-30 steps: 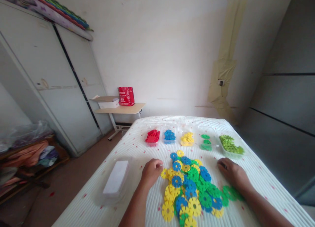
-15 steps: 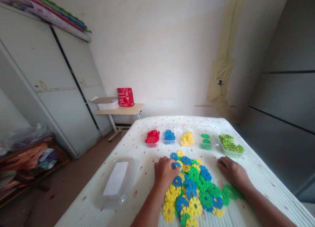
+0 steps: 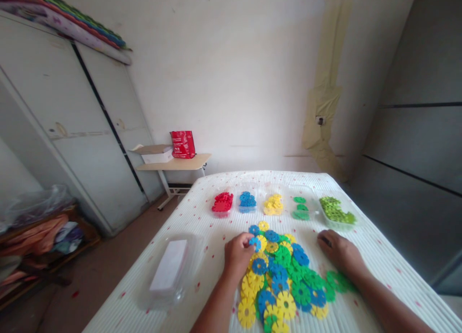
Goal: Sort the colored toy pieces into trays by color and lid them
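Observation:
My left hand (image 3: 238, 254) is at the left edge of a loose pile of flower-shaped plastic discs. Thumb and fingers pinch a blue notched disc (image 3: 254, 244), which is lifted slightly and tilted. Yellow discs (image 3: 286, 304), green discs (image 3: 301, 291) and other blue discs (image 3: 260, 265) overlap in the pile. To the right of the pile my right hand (image 3: 341, 252) rests on the table with its fingers curled. Something dark shows between those fingers, too small to name. Green discs (image 3: 337, 281) lie beside the right wrist.
Along the back stand clear tubs with red pieces (image 3: 223, 201), blue pieces (image 3: 247, 200), yellow pieces (image 3: 273, 204), green discs (image 3: 299, 208) and light-green pieces (image 3: 335, 210). A clear plastic container (image 3: 180, 289) with a white block (image 3: 169, 264) is at the left. The tablecloth (image 3: 202, 217) is ribbed.
My left hand has closed on a blue disc at the pile's left edge and raised it a little, drawing slightly left. My right hand has stayed in place.

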A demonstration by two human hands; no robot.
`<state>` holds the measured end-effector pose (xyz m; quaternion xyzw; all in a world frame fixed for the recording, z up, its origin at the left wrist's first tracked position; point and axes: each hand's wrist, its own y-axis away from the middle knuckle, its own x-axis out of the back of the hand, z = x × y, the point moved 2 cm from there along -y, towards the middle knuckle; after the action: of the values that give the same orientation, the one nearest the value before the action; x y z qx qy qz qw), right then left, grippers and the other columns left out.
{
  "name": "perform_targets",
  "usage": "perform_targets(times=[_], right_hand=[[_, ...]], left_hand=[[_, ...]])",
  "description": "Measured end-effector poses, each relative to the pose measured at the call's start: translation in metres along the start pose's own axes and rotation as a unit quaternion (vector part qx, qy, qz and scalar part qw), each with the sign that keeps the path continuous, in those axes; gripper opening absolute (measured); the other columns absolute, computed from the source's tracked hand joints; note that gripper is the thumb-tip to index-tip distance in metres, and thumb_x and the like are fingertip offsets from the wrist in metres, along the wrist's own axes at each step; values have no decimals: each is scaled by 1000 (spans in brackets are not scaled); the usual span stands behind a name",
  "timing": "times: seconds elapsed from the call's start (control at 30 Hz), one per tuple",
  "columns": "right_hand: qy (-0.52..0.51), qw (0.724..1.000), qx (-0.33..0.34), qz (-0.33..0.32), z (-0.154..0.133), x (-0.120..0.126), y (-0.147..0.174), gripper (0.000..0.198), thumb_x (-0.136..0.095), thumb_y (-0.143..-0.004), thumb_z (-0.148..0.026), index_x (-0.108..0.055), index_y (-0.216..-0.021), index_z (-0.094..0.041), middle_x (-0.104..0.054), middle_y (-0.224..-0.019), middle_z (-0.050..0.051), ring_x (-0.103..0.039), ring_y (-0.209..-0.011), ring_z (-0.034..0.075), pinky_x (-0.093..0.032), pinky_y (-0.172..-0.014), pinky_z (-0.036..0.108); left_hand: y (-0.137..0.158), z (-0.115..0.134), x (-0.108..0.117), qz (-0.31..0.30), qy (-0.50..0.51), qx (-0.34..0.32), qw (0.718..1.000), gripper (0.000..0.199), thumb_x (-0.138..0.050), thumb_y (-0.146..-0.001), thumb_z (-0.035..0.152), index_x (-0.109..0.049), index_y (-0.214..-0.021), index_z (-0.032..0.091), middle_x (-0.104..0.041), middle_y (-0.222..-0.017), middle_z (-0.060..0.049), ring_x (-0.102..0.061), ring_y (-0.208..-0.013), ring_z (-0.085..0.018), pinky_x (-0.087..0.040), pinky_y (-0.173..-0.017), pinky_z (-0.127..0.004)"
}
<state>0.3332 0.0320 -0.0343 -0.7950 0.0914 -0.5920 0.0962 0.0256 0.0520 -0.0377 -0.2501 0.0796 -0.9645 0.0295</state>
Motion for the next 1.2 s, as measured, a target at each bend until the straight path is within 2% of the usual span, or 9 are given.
perform_targets(times=[0.17,0.23,0.4,0.53,0.7,0.8,1.0,1.2], right_hand=[[0,1000,-6,3,0,0,0,24,-36,-82,-35,-57,-79,-23,-64,-82,1,-60,-71,16,-39,-58,23],[-1,1000,-4,2,0,-1,0,25,-36,-82,-35,-57,-78,-23,-64,-82,2,-60,-72,16,-39,-58,23],[-6,1000,6,11,1,-2,-1,25,-37,-82,-35,-57,-76,-23,-63,-80,2,-60,-69,16,-38,-57,23],[-8,1000,4,10,0,-1,0,25,-36,-83,-34,-57,-76,-23,-63,-80,1,-60,-70,16,-38,-58,23],[-10,1000,2,9,0,-2,0,25,-35,-83,-34,-57,-78,-23,-63,-81,2,-60,-70,15,-38,-59,23],[-7,1000,3,11,0,-2,0,25,-36,-83,-33,-58,-78,-23,-63,-81,1,-60,-71,15,-38,-58,23],[-3,1000,2,6,-1,0,0,25,-35,-83,-33,-57,-78,-23,-63,-81,1,-60,-72,16,-38,-59,23],[-6,1000,4,6,0,-2,0,25,-35,-83,-33,-57,-78,-23,-63,-82,2,-60,-72,16,-38,-59,23]], left_hand=[[-6,1,6,24,200,39,979,22,-58,-56,19,-66,-75,13,-67,-65,-2,-60,-62,-14,-45,-59,-22],[-13,1,9,30,217,40,975,23,-57,-58,21,-65,-77,12,-68,-68,-3,-62,-64,-15,-47,-62,-23],[-38,-4,8,24,127,27,991,29,-54,-64,21,-65,-89,11,-71,-81,-6,-64,-76,-17,-49,-70,-24],[-53,-8,-1,13,52,30,998,29,-54,-62,14,-68,-87,14,-71,-82,-6,-64,-78,-17,-48,-72,-25],[-56,-9,-6,-2,-49,25,998,30,-53,-65,16,-68,-91,18,-70,-93,-6,-61,-87,-18,-43,-79,-24],[-56,-8,-7,-31,-84,23,996,25,-55,-64,17,-69,-85,19,-70,-87,-4,-61,-83,-16,-41,-75,-22],[-60,-6,-8,-67,-102,17,992,20,-58,-59,14,-68,-75,20,-68,-71,1,-58,-72,-14,-38,-65,-20],[-54,-11,-9,-32,-36,28,998,12,-60,-54,13,-62,-65,19,-60,-60,4,-53,-62,-11,-36,-57,-19]])
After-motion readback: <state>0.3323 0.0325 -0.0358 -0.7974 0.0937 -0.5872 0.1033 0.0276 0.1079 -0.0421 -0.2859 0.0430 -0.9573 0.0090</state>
